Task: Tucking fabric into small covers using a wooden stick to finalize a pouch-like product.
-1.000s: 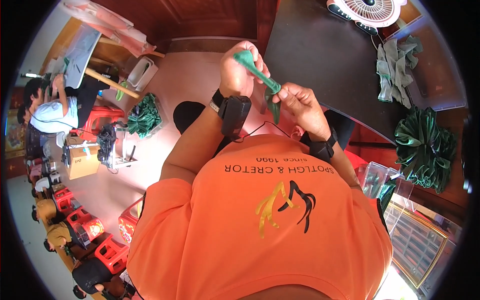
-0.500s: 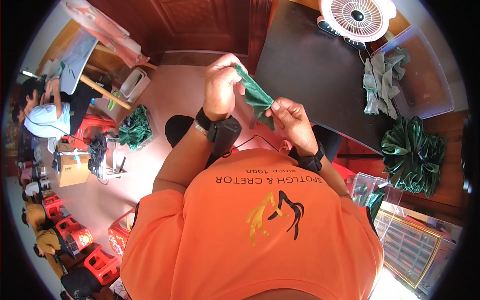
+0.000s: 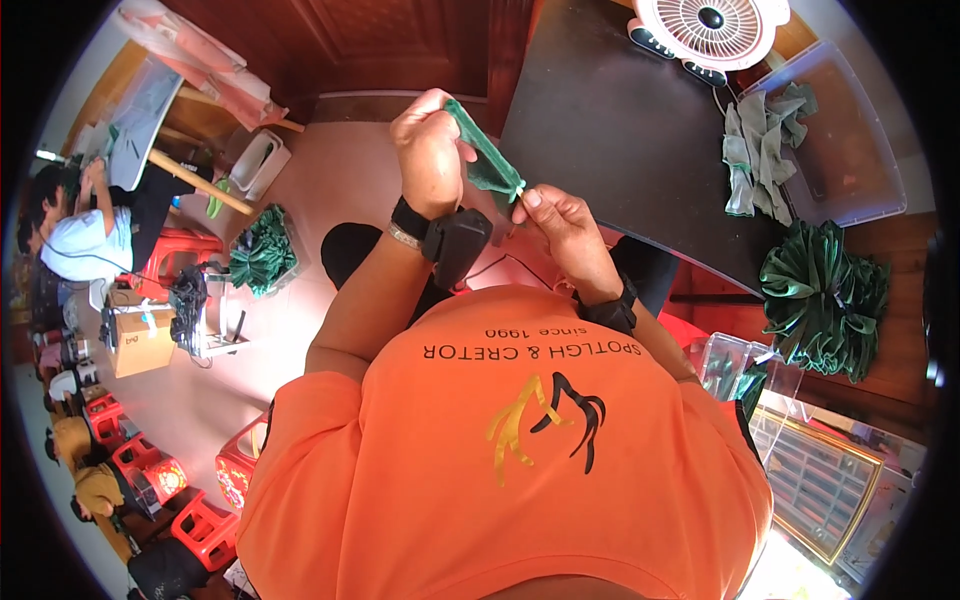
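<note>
A narrow, folded piece of green velvet cloth (image 3: 485, 155) is stretched slantwise between my hands, above the gap beside the dark table. My left hand (image 3: 432, 150) is closed round its upper end, with the fingers partly hidden behind the cloth. At its lower tip, the thumb and forefinger of my right hand (image 3: 562, 222) pinch the gathered end. Something small and pale shows at that tip, too small to make out. Both wrists wear black straps, and a black box-like device (image 3: 455, 245) sits on the left one.
The black table (image 3: 620, 130) carries a fan (image 3: 708, 22), grey-green cloth strips (image 3: 762, 150) and a clear plastic bin (image 3: 850, 140). A bundle of green cloth (image 3: 825, 300) is at right. On the left are another green bundle (image 3: 262, 250), a carton (image 3: 140, 335) and a seated person (image 3: 90, 240).
Both hands have shifted slightly left, the left one also upward. The cloth has been drawn straighter, and the loose flap that hung below the right fingers no longer shows.
</note>
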`<control>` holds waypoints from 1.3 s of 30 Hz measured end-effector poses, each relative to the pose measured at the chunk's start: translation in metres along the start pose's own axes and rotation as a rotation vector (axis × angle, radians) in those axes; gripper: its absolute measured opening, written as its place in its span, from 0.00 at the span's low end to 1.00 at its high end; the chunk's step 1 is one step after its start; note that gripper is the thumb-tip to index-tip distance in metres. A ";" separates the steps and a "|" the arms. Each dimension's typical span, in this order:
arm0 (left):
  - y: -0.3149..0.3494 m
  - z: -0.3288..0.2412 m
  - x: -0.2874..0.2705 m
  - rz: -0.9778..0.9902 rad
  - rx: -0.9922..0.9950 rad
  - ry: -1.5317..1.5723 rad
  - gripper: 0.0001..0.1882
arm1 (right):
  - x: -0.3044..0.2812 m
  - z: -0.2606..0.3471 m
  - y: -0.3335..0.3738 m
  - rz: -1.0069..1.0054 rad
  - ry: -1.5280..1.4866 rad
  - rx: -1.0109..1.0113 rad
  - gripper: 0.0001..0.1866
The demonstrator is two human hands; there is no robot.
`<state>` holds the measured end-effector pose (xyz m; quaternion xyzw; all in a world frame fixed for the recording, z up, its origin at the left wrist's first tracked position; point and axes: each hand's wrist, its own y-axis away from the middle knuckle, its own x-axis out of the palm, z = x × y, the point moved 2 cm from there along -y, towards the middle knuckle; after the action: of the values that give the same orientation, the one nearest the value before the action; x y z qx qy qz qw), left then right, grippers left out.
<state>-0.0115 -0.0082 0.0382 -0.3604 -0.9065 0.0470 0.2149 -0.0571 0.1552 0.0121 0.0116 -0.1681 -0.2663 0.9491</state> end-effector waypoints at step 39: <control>-0.011 -0.034 0.018 0.563 -0.183 0.763 0.22 | -0.019 0.026 0.007 0.290 -0.073 0.185 0.20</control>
<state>-0.0160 -0.0069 0.0781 -0.6006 -0.6306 -0.1120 0.4786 -0.0772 0.1723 0.0314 0.0648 -0.2264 -0.1100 0.9656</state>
